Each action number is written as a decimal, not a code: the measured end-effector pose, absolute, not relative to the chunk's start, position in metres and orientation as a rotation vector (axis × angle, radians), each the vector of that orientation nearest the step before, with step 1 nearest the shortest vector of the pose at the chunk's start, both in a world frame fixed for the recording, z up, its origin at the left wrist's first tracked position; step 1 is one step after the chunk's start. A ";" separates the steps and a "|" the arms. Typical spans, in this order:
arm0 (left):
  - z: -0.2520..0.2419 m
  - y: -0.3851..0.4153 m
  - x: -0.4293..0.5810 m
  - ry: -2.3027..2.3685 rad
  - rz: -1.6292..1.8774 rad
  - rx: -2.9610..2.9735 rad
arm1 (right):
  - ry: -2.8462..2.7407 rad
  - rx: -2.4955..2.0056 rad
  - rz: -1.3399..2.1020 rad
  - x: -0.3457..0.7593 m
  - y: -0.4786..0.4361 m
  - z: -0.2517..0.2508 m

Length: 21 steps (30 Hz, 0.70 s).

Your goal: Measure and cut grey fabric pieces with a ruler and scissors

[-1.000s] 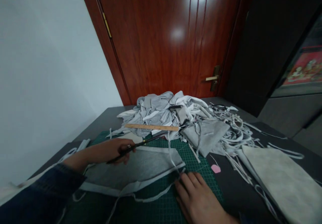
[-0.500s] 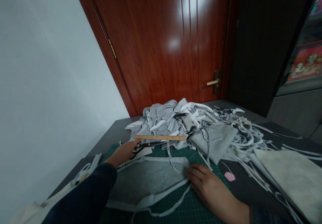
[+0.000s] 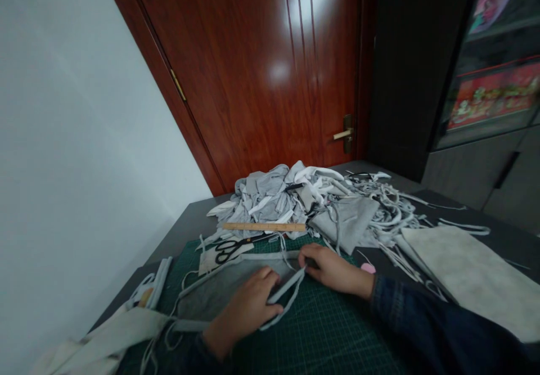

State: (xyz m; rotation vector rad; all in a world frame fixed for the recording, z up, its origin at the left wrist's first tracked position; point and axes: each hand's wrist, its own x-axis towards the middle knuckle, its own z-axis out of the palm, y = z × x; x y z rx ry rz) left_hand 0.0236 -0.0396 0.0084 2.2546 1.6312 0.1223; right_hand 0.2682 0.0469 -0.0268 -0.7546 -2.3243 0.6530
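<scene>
A grey fabric piece with a pale bound edge and loose ties lies on the green cutting mat. My right hand pinches its far right corner, raising the edge a little. Across the near part of the cloth rests my left hand, thumb apart from the fingers, its palm side hidden. Black-handled scissors lie beyond the fabric, with a wooden ruler just behind them.
Grey and white cloth scraps are heaped toward the door. Tangled strips and a pale fabric sheet occupy the right side. A pink chalk-like piece sits near my right wrist. Folded pale cloth lies at left.
My left hand has left the scissors and come down onto the fabric. My right hand has shifted toward the far corner and now grips it. The view has turned slightly right.
</scene>
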 end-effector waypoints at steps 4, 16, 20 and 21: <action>-0.005 -0.036 0.042 1.517 0.169 2.233 | -2.477 -0.490 0.573 0.241 0.061 -0.018; 0.062 -0.008 -0.013 1.694 0.617 1.993 | -2.241 -0.890 0.519 0.286 0.097 -0.004; 0.086 0.021 0.014 1.654 0.686 2.053 | -2.191 -0.519 0.842 0.244 0.071 0.010; 0.091 0.026 0.022 1.642 0.694 2.081 | -2.150 -0.522 0.847 0.233 0.067 0.014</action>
